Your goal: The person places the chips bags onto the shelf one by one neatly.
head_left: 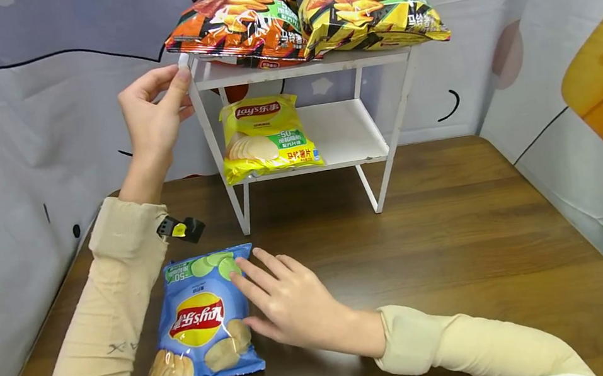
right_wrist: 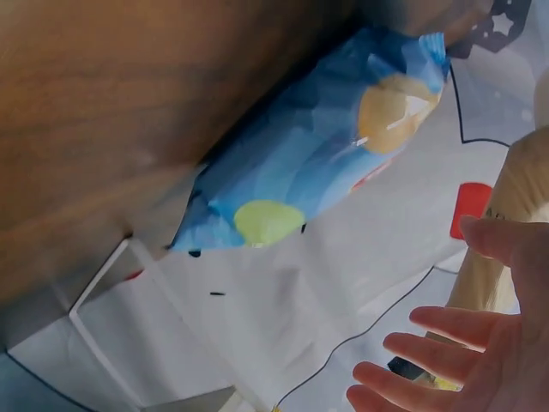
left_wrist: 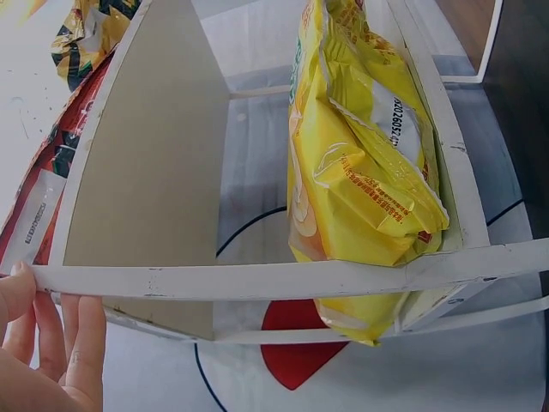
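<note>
My left hand [head_left: 156, 108] grips the upper front left corner of a white two-tier rack [head_left: 339, 123], pinching it between thumb and fingers. In the left wrist view its fingertips [left_wrist: 86, 322] lie against the frame. My right hand [head_left: 299, 302], fingers extended, hovers at the right edge of a blue Lay's potato chip bag [head_left: 200, 354] lying on the table. A gap shows between that hand and the bag in the right wrist view. A yellow chip bag [head_left: 263, 139] leans on the left of the lower shelf.
On the top shelf sit an orange-red chip bag [head_left: 240, 24] and a black and yellow chip bag [head_left: 363, 5], side by side. The rack stands at the back of a brown wooden table [head_left: 455, 225]. Printed cloth [head_left: 30, 122] hangs behind and beside it.
</note>
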A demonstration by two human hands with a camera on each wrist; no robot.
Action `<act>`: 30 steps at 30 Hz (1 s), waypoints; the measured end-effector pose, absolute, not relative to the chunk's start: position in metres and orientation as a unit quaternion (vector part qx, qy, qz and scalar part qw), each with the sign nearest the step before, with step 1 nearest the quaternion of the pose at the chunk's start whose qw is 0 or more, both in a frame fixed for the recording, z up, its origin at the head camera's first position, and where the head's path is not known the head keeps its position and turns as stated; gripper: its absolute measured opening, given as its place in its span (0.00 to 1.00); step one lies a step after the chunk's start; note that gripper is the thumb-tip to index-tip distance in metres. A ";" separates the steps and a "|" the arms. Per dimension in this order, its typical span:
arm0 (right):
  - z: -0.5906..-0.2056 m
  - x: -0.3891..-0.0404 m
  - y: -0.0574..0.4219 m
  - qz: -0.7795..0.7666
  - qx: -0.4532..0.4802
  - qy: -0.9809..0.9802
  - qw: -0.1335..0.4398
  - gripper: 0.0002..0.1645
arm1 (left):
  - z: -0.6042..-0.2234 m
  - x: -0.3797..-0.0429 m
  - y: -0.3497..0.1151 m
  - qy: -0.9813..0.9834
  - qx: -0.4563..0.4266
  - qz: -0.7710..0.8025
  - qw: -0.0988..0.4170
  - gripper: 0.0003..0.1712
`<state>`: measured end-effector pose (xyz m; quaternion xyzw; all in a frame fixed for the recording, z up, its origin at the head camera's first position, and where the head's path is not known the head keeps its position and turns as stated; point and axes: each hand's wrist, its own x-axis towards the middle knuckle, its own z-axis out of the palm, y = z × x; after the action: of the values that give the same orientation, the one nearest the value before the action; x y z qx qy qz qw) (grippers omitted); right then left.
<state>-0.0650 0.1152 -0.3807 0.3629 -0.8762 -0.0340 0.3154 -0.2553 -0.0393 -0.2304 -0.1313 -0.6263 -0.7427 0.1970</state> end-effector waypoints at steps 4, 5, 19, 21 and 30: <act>-0.386 -0.059 0.107 -0.028 0.384 -0.875 0.293 0.36 | -0.231 -0.255 -0.040 -0.629 -0.127 -0.742 0.196 0.13; -0.387 -0.058 0.106 -0.028 0.389 -0.875 0.285 0.36 | -0.232 -0.255 -0.040 -0.630 -0.126 -0.741 0.195 0.13; -0.404 -0.049 0.083 -0.073 0.398 -0.887 0.224 0.38 | -0.230 -0.256 -0.039 -0.623 -0.129 -0.747 0.195 0.13; -0.407 -0.046 0.079 -0.084 0.401 -0.886 0.217 0.40 | -0.230 -0.256 -0.039 -0.624 -0.129 -0.746 0.194 0.13; -0.416 -0.043 0.060 -0.110 0.403 -0.892 0.174 0.46 | -0.230 -0.255 -0.039 -0.625 -0.129 -0.745 0.193 0.12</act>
<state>-0.0434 0.0604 -0.4162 0.4030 -0.8917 -0.1100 0.1741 -0.2552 -0.0386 -0.2301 -0.1289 -0.6249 -0.7454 0.1930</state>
